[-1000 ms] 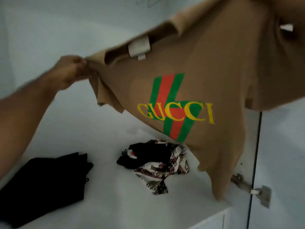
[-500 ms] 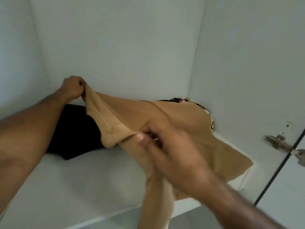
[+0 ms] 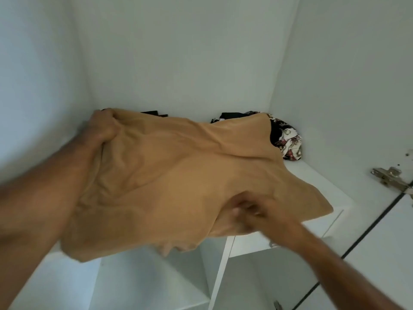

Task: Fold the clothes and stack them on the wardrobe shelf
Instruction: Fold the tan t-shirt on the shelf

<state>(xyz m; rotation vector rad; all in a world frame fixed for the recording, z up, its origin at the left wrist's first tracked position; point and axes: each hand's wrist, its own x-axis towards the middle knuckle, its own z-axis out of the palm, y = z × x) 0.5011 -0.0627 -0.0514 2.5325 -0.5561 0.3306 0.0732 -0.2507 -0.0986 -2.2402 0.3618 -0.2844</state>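
A tan T-shirt (image 3: 178, 175) lies spread, plain side up, across the white wardrobe shelf (image 3: 312, 182), its near edge hanging over the front. My left hand (image 3: 101, 128) is shut on a bunch of the shirt at its far left corner. My right hand (image 3: 254, 214), blurred, grips the shirt's near right edge. A crumpled black and patterned garment (image 3: 287, 137) sits at the back right, partly under the shirt. Only a sliver of a black garment (image 3: 154, 113) shows at the back left behind the shirt.
White walls close in the shelf on the left, back and right. A metal door hinge (image 3: 388, 177) sticks out at the right by the open door's edge. Lower white compartments (image 3: 156, 283) with a vertical divider (image 3: 221, 271) lie below the shelf.
The shirt has gone from held up with its printed logo showing to laid flat over the shelf, covering the black garment. My right hand moved down and right along its near edge.
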